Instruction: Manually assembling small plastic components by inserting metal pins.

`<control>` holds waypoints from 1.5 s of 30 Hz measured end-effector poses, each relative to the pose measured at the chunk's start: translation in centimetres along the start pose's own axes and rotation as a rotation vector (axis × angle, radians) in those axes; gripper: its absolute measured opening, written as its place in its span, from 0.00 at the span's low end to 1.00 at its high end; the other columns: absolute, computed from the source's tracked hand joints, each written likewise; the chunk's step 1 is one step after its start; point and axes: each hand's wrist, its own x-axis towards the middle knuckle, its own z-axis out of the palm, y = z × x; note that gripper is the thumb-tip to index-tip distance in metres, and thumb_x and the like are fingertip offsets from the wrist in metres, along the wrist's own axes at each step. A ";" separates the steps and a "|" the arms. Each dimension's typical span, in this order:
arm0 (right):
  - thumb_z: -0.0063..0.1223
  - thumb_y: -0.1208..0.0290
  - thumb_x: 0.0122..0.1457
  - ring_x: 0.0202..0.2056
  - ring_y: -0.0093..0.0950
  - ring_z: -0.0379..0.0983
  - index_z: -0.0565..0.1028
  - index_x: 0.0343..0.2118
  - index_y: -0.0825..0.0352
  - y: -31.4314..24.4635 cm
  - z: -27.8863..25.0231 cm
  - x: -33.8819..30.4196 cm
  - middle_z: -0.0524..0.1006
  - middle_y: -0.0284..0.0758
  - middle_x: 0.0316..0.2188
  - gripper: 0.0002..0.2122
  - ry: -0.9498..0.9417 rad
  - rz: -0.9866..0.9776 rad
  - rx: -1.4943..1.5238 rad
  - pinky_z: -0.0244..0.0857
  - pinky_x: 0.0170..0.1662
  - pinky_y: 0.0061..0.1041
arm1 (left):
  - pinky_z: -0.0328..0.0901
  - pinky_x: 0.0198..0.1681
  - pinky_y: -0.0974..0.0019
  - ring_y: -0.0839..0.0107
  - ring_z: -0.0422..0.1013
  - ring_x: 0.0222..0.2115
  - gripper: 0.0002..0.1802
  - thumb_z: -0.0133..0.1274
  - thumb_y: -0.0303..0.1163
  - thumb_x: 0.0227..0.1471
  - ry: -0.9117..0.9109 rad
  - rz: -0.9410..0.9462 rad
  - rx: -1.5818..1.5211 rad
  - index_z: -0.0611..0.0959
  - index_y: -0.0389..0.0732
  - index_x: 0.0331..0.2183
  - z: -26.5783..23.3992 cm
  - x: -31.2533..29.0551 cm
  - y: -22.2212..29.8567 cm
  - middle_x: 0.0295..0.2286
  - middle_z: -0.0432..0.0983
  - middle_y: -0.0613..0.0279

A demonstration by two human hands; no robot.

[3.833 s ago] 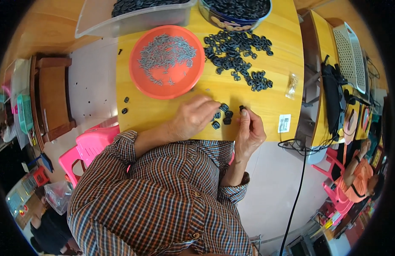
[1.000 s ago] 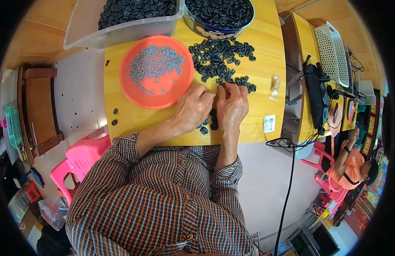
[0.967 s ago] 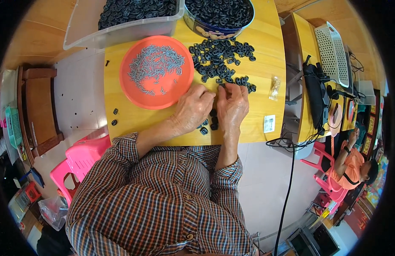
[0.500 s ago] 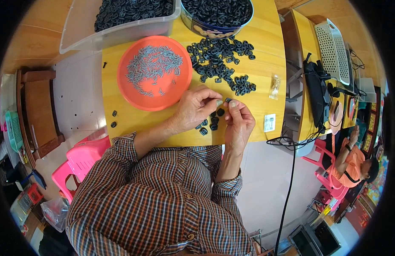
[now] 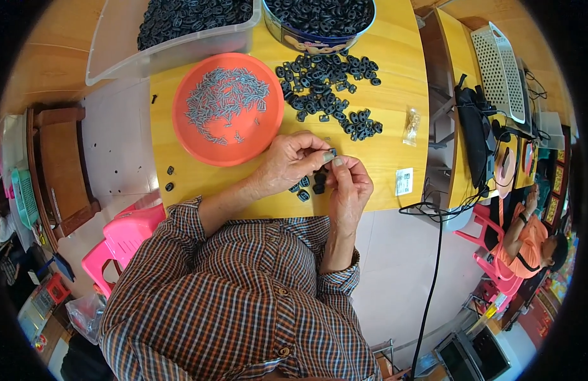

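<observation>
Over the front edge of a yellow table (image 5: 395,120), my left hand (image 5: 286,164) and my right hand (image 5: 350,185) meet fingertip to fingertip. Between them they pinch a small black plastic piece (image 5: 332,153); whether a metal pin is in it is too small to tell. A few finished black pieces (image 5: 310,186) lie just under my hands. An orange dish (image 5: 186,136) with several small grey metal pins sits left of my hands. A loose heap of black pieces (image 5: 329,92) spreads beyond my fingers.
A clear bin (image 5: 173,47) and a round blue tub (image 5: 307,41), both full of black pieces, stand at the back. A small clear bag (image 5: 411,127) and white label (image 5: 403,181) lie right. A pink stool (image 5: 126,235), a cable (image 5: 434,267) and another person (image 5: 529,235) are nearby.
A second ago both hands pressed flat on the small pile at the table edge. They have since lifted and come together, fingertips pinching one black piece.
</observation>
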 end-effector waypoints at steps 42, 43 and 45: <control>0.50 0.75 0.59 0.22 0.15 0.62 0.73 0.31 0.71 -0.2 -1.1 -0.9 0.71 0.29 0.21 0.04 -0.217 -0.138 -0.254 0.56 0.27 0.13 | 0.66 0.26 0.68 0.70 0.72 0.23 0.07 0.53 0.28 0.47 -0.027 0.054 0.239 0.80 0.34 0.28 -0.7 -2.0 0.4 0.22 0.74 0.57; 0.50 0.75 0.58 0.22 0.15 0.62 0.72 0.31 0.71 0.0 -1.1 -1.0 0.71 0.29 0.22 0.04 -0.217 -0.143 -0.276 0.56 0.27 0.13 | 0.64 0.25 0.69 0.72 0.70 0.22 0.05 0.53 0.26 0.48 -0.007 0.229 0.444 0.79 0.35 0.29 -1.2 -2.3 0.5 0.22 0.72 0.60; 0.51 0.75 0.58 0.22 0.15 0.62 0.72 0.31 0.71 0.0 -1.1 -1.0 0.72 0.30 0.22 0.04 -0.213 -0.150 -0.297 0.57 0.27 0.13 | 0.62 0.24 0.70 0.74 0.68 0.21 0.05 0.54 0.24 0.48 0.010 0.405 0.650 0.79 0.36 0.31 -2.3 -2.7 0.9 0.21 0.70 0.63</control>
